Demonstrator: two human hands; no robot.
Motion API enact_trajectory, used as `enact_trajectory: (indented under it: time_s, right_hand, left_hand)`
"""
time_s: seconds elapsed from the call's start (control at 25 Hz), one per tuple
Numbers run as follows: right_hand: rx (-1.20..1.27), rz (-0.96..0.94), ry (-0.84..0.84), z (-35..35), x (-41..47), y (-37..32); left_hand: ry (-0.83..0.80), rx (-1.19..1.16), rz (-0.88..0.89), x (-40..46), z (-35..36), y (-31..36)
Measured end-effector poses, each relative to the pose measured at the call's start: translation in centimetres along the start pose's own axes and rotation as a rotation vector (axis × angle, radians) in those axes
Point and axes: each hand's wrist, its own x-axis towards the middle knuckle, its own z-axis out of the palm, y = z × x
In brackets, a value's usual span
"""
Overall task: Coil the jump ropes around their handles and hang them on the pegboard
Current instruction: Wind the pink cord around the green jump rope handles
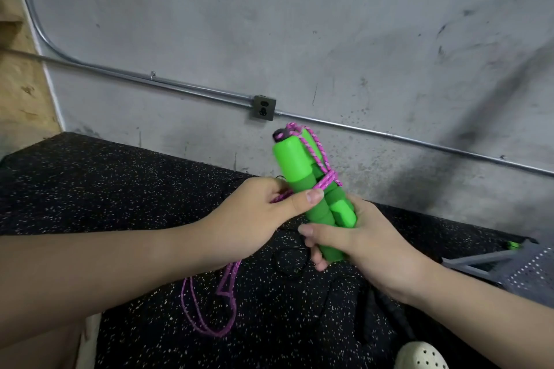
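Two bright green jump-rope handles (302, 177) stand upright side by side, held together low down by my right hand (359, 237), whose fingers curl round them. A pink rope (325, 181) runs from the handle tops and crosses the handles in a few turns. My left hand (257, 213) pinches the rope against the handles, thumb on the wrap. The loose remainder of the pink rope (207, 308) hangs in loops below my left wrist. A black rope (287, 263) lies on the floor under my hands. No pegboard hook is visible on the wall.
A black speckled rubber floor (120, 189) meets a grey concrete wall with a metal conduit (180, 88) and an outlet box (264, 107). A perforated grey panel on a frame (515, 269) lies at the right. A white clog (422, 356) shows at the bottom.
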Motion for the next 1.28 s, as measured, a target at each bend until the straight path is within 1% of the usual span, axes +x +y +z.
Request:
enact_trajectory:
  time_s: [0.08, 0.12, 0.2, 0.28, 0.32, 0.4, 0.48, 0.6, 0.76, 0.84, 0.88, 0.96, 1.08, 1.16, 1.2, 1.28]
  right_hand:
    - [-0.055, -0.035, 0.029, 0.0, 0.2, 0.0]
    - [-0.025, -0.012, -0.009, -0.2, 0.2, -0.2]
    - [0.15, 0.079, -0.169, -1.0, -0.2, -0.8]
    - [0.349, 0.174, -0.339, -2.0, -0.7, -1.4]
    - [0.389, 0.198, -0.393, -2.2, -1.0, -1.6]
    - [0.332, 0.186, -0.422, -2.1, -1.2, -1.7]
    - [0.167, 0.097, -0.333, -1.6, -1.3, -1.5]
    - [-0.06, -0.031, -0.115, -1.2, -0.9, -0.9]
    - [-0.241, -0.093, 0.03, -0.9, -0.7, -0.3]
    - [-0.377, -0.155, 0.103, -0.4, -0.6, -0.1]
    - [-0.443, -0.195, 0.136, -0.1, -0.5, 0.1]
    - [-0.554, -0.246, 0.19, 0.8, -0.5, 0.6]
    - [-0.656, -0.263, 0.16, 1.8, -0.8, 0.8]
    - [-0.61, -0.243, 0.067, 1.5, -1.1, 0.1]
    - [-0.493, -0.183, -0.019, 1.0, -1.2, -0.2]
    - [-0.006, 0.027, -0.223, 0.2, -1.3, -1.1]
  left_hand:
    - [0.047, -0.038, 0.002, 0.1, 0.1, -0.1]
    - [0.067, -0.082, -0.001, 0.0, 0.2, 0.1]
    - [0.074, -0.209, -0.017, -0.1, -0.1, -0.3]
    - [0.044, -0.277, -0.05, -0.2, -0.2, -0.3]
    - [0.036, -0.297, -0.056, -0.2, -0.2, -0.2]
    - [0.042, -0.264, -0.049, -0.3, 0.0, -0.1]
    - [0.083, -0.185, -0.061, -0.3, 0.0, -0.1]
    - [0.154, -0.111, -0.063, -0.3, -0.5, -0.7]
    - [0.231, -0.112, -0.062, -0.1, -0.2, -0.8]
    - [0.217, -0.048, -0.023, -0.1, 0.1, -1.1]
    - [0.207, -0.013, 0.003, -0.1, 0.4, -1.1]
    - [0.237, 0.058, 0.027, -0.2, 1.0, -1.2]
    - [0.305, 0.05, 0.028, -0.2, 1.2, -1.1]
    - [0.293, 0.005, 0.038, -0.3, 0.9, -0.8]
    - [0.256, -0.028, 0.045, -0.3, 0.7, -0.6]
    - [0.151, -0.11, 0.068, -0.4, 0.5, -0.2]
